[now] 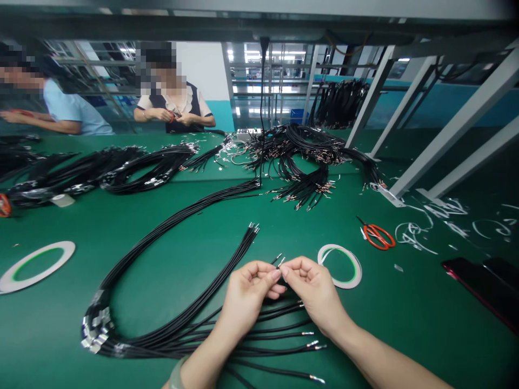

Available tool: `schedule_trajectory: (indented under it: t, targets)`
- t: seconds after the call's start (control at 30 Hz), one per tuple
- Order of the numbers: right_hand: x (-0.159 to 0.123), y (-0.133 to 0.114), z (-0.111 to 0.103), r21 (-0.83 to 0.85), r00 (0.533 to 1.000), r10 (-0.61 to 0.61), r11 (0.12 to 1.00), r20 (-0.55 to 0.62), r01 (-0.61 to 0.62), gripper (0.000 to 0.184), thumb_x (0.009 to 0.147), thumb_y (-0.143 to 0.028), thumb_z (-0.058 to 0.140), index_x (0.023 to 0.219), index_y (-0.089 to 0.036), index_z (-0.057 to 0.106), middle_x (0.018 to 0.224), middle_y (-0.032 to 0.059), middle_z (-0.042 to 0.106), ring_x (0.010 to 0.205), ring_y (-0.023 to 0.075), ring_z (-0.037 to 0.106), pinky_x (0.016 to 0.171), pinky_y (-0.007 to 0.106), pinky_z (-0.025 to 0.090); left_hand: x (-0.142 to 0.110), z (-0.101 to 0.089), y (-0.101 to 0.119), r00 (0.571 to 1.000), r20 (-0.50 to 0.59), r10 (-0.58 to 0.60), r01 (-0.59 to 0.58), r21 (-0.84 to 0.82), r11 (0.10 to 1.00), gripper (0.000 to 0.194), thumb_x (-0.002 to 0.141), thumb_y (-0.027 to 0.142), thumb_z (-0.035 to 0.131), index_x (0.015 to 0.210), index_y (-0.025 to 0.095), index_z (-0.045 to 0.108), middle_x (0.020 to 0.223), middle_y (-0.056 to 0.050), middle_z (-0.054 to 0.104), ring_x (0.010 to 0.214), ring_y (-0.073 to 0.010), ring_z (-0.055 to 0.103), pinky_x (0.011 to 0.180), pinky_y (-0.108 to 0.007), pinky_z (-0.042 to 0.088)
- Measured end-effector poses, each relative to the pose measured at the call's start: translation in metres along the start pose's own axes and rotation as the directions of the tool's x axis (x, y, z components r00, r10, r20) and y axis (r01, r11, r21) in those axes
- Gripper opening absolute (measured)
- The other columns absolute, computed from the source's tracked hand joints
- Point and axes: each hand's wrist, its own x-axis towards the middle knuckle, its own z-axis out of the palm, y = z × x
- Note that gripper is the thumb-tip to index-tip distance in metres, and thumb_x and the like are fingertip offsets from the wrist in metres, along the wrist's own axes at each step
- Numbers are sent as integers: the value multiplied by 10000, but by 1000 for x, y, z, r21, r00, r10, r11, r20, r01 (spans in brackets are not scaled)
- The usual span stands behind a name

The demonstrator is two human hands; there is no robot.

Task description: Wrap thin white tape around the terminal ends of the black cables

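On the green bench mat [409, 335], from the left, a white tape ring [24, 278] lies flat near the edge of the view; beyond it, a seated person in a pale blue shirt [71, 108] works at the far side, and a second person in a dark vest [172, 100] handles something small and orange; nearer, a long looped bundle of black cables [99, 324] ends in bright metal terminals at the lower left, its strands running right beneath the hands. The left hand [249, 294] and right hand [312, 286] are brought together, fingers curled and closed on thin black wires [279, 262] whose metal tips stand up just above them; the exact hold is partly hidden by the fingers. The step in hand appears to be working on these wire ends one small group at a time; more terminated ends fan out below the hands; a heap of wires [292, 156] sits further back; to the right, a second white tape ring [339, 266] lies just beside the right hand, then orange-handled scissors [377, 236], white wire offcuts [454, 213] and a dark phone [482, 289] near the right edge.
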Motion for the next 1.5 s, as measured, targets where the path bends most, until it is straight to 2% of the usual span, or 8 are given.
schedule_trajectory:
  t: [0.33, 0.63, 0.87, 1.03, 1.17, 1.23, 1.33, 1.5]
  targets:
    - [2, -4, 0, 58, 998, -1, 998, 68, -3, 204, 782, -344, 717, 780, -142, 695, 671, 26, 707, 632, 139, 634, 631, 247, 494, -1, -1, 3, 998, 55, -18, 21, -58, 998, 283, 706, 346, 761, 746, 86, 658, 608, -23, 671, 477, -121, 658, 456, -183, 529]
    - [5, 2, -2, 76, 997, 14, 997, 70, -20, 176, 760, -322, 745, 756, -151, 702, 641, 0, 684, 571, 99, 577, 576, 210, 456, -3, -4, 5, 993, 101, -53, 60, -69, 996, 268, 749, 344, 729, 707, 93, 648, 534, -12, 647, 412, -80, 585, 429, -159, 485]
    - [4, 3, -1, 104, 997, -16, 995, 69, 9, 172, 756, -314, 748, 747, -154, 687, 658, 16, 696, 607, 118, 607, 607, 226, 464, -1, -5, -1, 986, 150, -70, 86, -102, 991, 282, 738, 371, 735, 718, 99, 664, 518, -2, 630, 380, -64, 545, 399, -152, 457]
    - [6, 3, -1, 101, 999, -17, 995, 34, 13, 195, 776, -321, 729, 700, -160, 650, 561, -35, 600, 502, 76, 500, 507, 194, 387, 1, -6, -2, 971, 212, -112, 144, -139, 980, 275, 740, 366, 739, 738, 99, 673, 561, -2, 635, 395, -55, 545, 405, -148, 455]
    - [15, 1, -11, 32, 990, -72, 997, -120, 76, 167, 839, -334, 669, 908, -183, 666, 622, -41, 579, 512, 67, 435, 464, 183, 309, 3, -9, 0, 977, 185, -105, 133, -145, 980, 262, 757, 355, 731, 769, 103, 664, 559, 9, 629, 408, -45, 540, 430, -141, 464]
    - [17, -1, -15, 10, 984, -104, 994, -145, 107, 211, 876, -336, 624, 1039, -203, 628, 657, -36, 603, 490, 64, 395, 452, 188, 288, 4, -10, 1, 978, 175, -114, 138, -131, 982, 277, 753, 367, 733, 769, 100, 660, 566, 7, 631, 410, -46, 542, 425, -142, 463]
    - [15, -5, -13, 9, 986, -138, 990, -92, 140, 279, 898, -324, 592, 1151, -211, 558, 727, -19, 645, 495, 70, 412, 480, 196, 333, 4, -9, 1, 974, 171, -146, 167, -113, 979, 301, 743, 385, 737, 770, 94, 664, 592, 0, 638, 415, -46, 546, 416, -141, 456]
    - [7, -5, 1, 152, 989, -126, 982, 80, 113, 476, 805, -248, 708, 1211, -220, 461, 805, -4, 662, 676, 130, 607, 663, 262, 468, 0, -8, 2, 964, 202, -176, 203, -126, 971, 301, 745, 391, 732, 752, 96, 670, 606, -2, 635, 408, -34, 526, 400, -129, 424]
